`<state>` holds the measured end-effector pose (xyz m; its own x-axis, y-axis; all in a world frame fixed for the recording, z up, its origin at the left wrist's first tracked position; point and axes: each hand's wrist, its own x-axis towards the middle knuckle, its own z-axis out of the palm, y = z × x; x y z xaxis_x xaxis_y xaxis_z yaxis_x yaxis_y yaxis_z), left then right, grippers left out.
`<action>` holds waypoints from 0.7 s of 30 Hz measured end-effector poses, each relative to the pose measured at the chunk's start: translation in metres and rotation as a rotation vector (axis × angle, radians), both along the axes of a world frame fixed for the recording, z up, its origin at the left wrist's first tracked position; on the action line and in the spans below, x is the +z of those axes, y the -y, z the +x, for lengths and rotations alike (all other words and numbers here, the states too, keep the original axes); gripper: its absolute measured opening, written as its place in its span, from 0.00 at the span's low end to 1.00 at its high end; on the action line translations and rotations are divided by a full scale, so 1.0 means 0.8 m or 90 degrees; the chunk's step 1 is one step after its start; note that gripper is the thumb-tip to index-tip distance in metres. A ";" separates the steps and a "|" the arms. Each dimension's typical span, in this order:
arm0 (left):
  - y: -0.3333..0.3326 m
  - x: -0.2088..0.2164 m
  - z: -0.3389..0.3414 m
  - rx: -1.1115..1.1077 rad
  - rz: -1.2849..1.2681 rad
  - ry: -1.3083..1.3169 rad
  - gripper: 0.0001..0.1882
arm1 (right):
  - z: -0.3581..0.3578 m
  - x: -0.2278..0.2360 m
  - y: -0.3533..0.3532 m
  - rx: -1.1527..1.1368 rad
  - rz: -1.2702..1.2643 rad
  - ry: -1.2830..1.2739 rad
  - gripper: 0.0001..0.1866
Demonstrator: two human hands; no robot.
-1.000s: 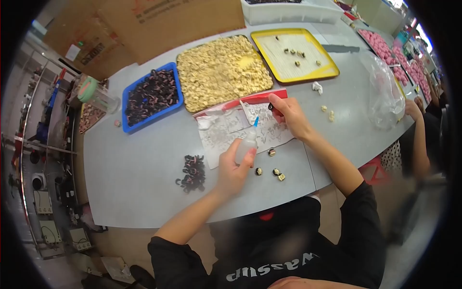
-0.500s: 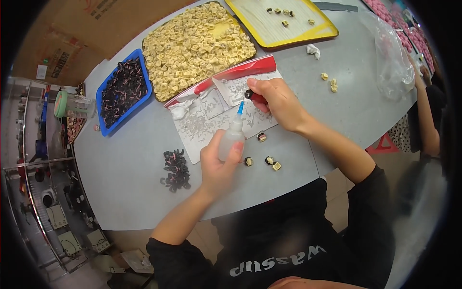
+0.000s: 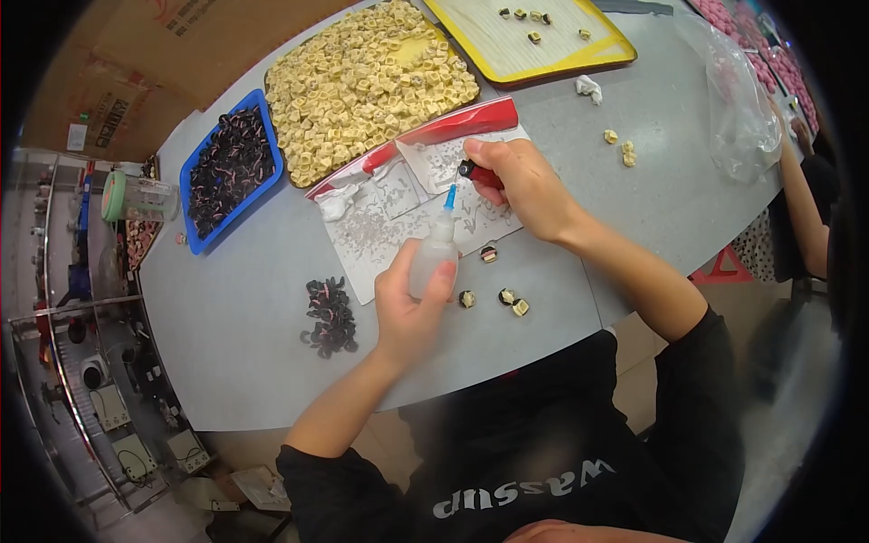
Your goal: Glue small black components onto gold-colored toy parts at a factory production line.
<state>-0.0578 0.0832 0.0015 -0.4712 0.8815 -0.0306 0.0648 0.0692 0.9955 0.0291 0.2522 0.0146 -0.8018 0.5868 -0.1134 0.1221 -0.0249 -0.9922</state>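
Note:
My left hand (image 3: 405, 303) is wrapped around a translucent squeeze bottle (image 3: 433, 261), held upright with its blue needle tip (image 3: 450, 196) pointing up. In my right hand (image 3: 536, 192) is a red lighter (image 3: 482, 174) with a dark top, held sideways. Its top end is close to the needle tip; whether a flame burns there I cannot make out. Both hands are above a white sheet (image 3: 358, 258) strewn with small clear bits. Near my hands lie several black-and-cream pieces (image 3: 489, 255). Left of the bottle is a small pile of black curled pieces (image 3: 330, 319).
At the back, a tray (image 3: 412, 52) holds many cream-coloured pieces. A blue tray (image 3: 276, 149) of black pieces stands left of it, and a yellow-rimmed tray (image 3: 552, 71) to its right. Crumpled tissue (image 3: 588, 89) and a plastic bag (image 3: 738, 118) lie right. Another person's arm (image 3: 801, 199) is at the far right.
Hardly anything differs. Both hands keep their grip on the bottle and the lighter, and the whole view has shifted very slightly.

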 end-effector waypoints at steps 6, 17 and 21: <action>0.000 0.000 0.000 0.001 -0.002 0.003 0.10 | 0.001 -0.001 -0.002 0.019 0.006 0.002 0.26; 0.000 0.000 0.000 0.001 0.009 0.006 0.11 | -0.001 -0.007 -0.005 0.009 0.019 -0.014 0.25; 0.000 0.001 0.000 0.002 0.005 0.010 0.11 | 0.000 -0.005 -0.004 0.010 0.028 -0.018 0.25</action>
